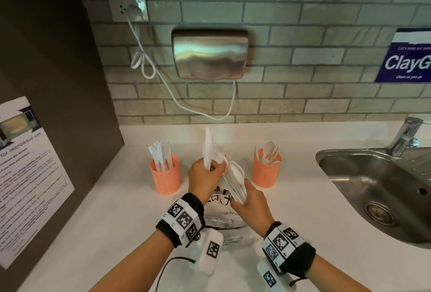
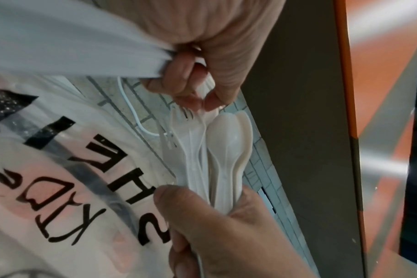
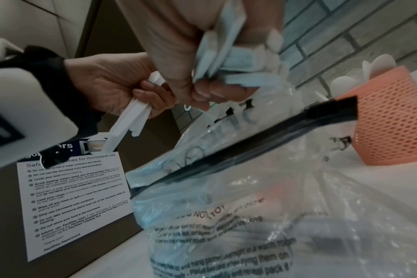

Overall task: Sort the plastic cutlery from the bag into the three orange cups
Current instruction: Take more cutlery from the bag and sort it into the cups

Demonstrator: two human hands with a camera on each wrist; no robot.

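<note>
Cutlery bag (image 1: 221,212) lies on the counter beneath your wrists. Your right hand (image 1: 250,205) clamps a bundle of spoons and forks (image 1: 235,179) by the handles; your left hand (image 1: 205,179) grips upright knives (image 1: 208,149), fingertips pinching a fork.

Head cam looks down and forward at the counter (image 1: 121,203) from above; both wrist cams sit close, angled up along the fingers, sharing the bag (image 3: 238,197) and cutlery bundle (image 2: 217,150).
</note>
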